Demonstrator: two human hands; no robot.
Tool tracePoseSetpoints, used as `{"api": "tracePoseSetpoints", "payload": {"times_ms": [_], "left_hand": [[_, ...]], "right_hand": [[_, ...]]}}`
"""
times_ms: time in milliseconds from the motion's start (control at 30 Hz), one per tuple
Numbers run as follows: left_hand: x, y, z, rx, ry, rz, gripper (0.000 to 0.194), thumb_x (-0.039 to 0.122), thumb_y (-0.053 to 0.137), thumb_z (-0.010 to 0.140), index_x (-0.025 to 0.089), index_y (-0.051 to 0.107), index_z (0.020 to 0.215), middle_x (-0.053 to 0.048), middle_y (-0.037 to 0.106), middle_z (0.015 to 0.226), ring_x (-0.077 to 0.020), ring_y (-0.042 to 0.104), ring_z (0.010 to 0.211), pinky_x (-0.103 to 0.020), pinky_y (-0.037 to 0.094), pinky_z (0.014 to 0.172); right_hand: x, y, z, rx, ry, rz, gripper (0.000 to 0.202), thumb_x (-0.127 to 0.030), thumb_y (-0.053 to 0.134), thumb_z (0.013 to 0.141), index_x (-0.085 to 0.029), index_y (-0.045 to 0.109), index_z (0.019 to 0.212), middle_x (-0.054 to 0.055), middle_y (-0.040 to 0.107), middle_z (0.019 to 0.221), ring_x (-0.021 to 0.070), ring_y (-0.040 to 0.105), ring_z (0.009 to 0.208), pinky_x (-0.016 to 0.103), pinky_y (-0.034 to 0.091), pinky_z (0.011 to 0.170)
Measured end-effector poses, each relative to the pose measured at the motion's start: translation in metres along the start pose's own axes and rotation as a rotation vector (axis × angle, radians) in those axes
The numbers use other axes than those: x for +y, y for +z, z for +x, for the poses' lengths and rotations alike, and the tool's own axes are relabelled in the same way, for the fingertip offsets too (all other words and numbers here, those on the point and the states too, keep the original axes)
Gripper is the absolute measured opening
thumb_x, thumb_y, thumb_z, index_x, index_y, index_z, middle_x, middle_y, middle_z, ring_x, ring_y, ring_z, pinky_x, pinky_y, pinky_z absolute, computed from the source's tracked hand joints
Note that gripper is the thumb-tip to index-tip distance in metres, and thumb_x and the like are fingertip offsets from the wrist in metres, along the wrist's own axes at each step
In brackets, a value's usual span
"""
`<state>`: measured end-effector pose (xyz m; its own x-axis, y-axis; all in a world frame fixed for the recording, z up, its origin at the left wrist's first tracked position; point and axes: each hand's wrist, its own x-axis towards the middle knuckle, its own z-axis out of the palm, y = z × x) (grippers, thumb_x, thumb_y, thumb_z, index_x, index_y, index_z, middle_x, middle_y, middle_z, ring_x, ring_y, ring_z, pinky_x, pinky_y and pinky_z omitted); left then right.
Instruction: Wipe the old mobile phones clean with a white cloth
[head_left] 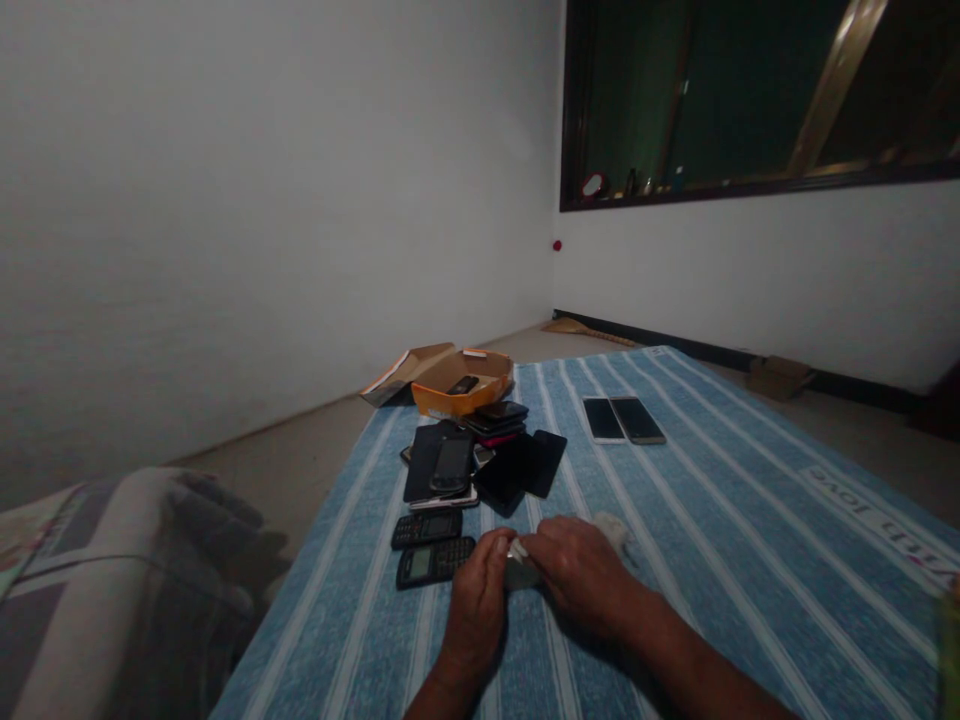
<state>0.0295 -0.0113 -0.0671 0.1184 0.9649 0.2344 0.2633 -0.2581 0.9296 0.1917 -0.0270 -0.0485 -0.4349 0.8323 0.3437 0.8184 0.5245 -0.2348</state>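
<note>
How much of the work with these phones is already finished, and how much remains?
Perhaps two are done: the light-framed phones lying side by side, apart from the others. The left hand holds a flat item; the right hand holds a white wad against it. Probably left: two keypad phones, the dark pile and the phone in the orange box. Nothing visible proves which are finished.

two keypad phones (431, 545) lie beside the left hand (480, 610) on striped cloth (360, 620).
</note>
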Motion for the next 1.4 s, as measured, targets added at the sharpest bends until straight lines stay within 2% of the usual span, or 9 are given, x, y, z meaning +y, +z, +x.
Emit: {"api": "tracePoseSetpoints", "payload": {"times_ms": [233,367,467,600,700,800,1000,1200,1400], "left_hand": [[-0.001,0.0,0.0,-0.007,0.023,-0.022,0.038,0.042,0.042,0.093,0.016,0.069,0.097,-0.008,0.074,0.094,-0.024,0.067,0.086,-0.034,0.052,0.081],[0.004,0.0,0.0,-0.012,0.022,-0.022,0.04,0.045,0.042,0.092,0.015,0.069,0.096,-0.009,0.073,0.091,-0.023,0.065,0.079,-0.033,0.053,0.078],[0.007,0.0,0.0,-0.011,0.009,-0.02,0.043,0.048,0.041,0.091,0.015,0.07,0.095,-0.009,0.073,0.087,-0.0228,0.065,0.075,-0.033,0.053,0.074],[0.005,0.0,-0.001,-0.003,0.003,-0.009,0.043,0.048,0.042,0.091,0.016,0.07,0.094,-0.009,0.073,0.089,-0.0244,0.066,0.081,-0.034,0.052,0.077],[0.001,0.0,-0.001,-0.019,0.012,-0.011,0.041,0.046,0.042,0.092,0.016,0.07,0.095,-0.009,0.074,0.092,-0.0246,0.067,0.086,-0.033,0.052,0.08],[0.001,0.0,-0.001,-0.025,0.017,-0.017,0.041,0.047,0.041,0.093,0.017,0.07,0.094,-0.008,0.074,0.091,-0.0245,0.067,0.087,-0.032,0.052,0.078],[0.003,0.0,-0.001,0.012,0.016,-0.017,0.04,0.047,0.043,0.092,0.017,0.07,0.094,-0.008,0.074,0.093,-0.0252,0.068,0.089,-0.034,0.053,0.082],[0.005,0.0,-0.002,0.009,0.012,-0.007,0.039,0.046,0.044,0.091,0.018,0.071,0.095,-0.008,0.074,0.092,-0.025,0.068,0.086,-0.035,0.053,0.082],[0.003,0.0,-0.002,-0.008,0.017,-0.006,0.037,0.042,0.043,0.093,0.018,0.07,0.096,-0.008,0.074,0.093,-0.0245,0.068,0.088,-0.034,0.053,0.081]], "right_hand": [[0.001,-0.014,0.005,0.347,0.014,0.403,0.022,-0.011,0.045,0.091,-0.016,0.066,0.085,0.005,0.06,0.076,0.016,0.055,0.07,0.027,0.041,0.063],[-0.014,-0.022,0.015,0.561,0.171,0.852,0.018,-0.019,0.053,0.088,-0.02,0.07,0.096,0.003,0.066,0.083,0.0153,0.062,0.074,0.026,0.047,0.066],[-0.023,-0.02,0.023,0.63,0.324,1.117,0.024,-0.024,0.06,0.083,-0.022,0.069,0.105,0.003,0.07,0.095,0.0175,0.066,0.083,0.028,0.051,0.071],[-0.023,-0.01,0.028,0.677,0.351,1.069,0.025,-0.018,0.055,0.08,-0.022,0.071,0.1,0.003,0.071,0.097,0.0183,0.066,0.09,0.029,0.052,0.078],[-0.015,-0.002,0.022,0.627,0.253,0.889,0.029,-0.009,0.045,0.079,-0.021,0.07,0.088,0.003,0.068,0.088,0.0163,0.065,0.084,0.027,0.05,0.075],[-0.007,0.005,0.011,0.515,0.176,0.653,0.032,-0.005,0.041,0.08,-0.019,0.068,0.088,0.005,0.065,0.086,0.0163,0.062,0.082,0.027,0.048,0.074],[0.0,-0.001,-0.002,0.169,0.105,0.142,0.024,-0.004,0.047,0.084,-0.019,0.064,0.092,0.006,0.062,0.088,0.0205,0.055,0.084,0.034,0.042,0.08],[-0.001,-0.031,-0.002,-0.096,-0.015,0.207,0.019,-0.01,0.049,0.089,-0.018,0.062,0.1,0.005,0.063,0.096,0.0193,0.056,0.09,0.033,0.039,0.087],[0.007,-0.022,-0.006,-0.085,-0.053,0.288,0.021,-0.008,0.049,0.089,-0.019,0.059,0.104,0.005,0.061,0.095,0.019,0.054,0.09,0.032,0.039,0.085]]}}
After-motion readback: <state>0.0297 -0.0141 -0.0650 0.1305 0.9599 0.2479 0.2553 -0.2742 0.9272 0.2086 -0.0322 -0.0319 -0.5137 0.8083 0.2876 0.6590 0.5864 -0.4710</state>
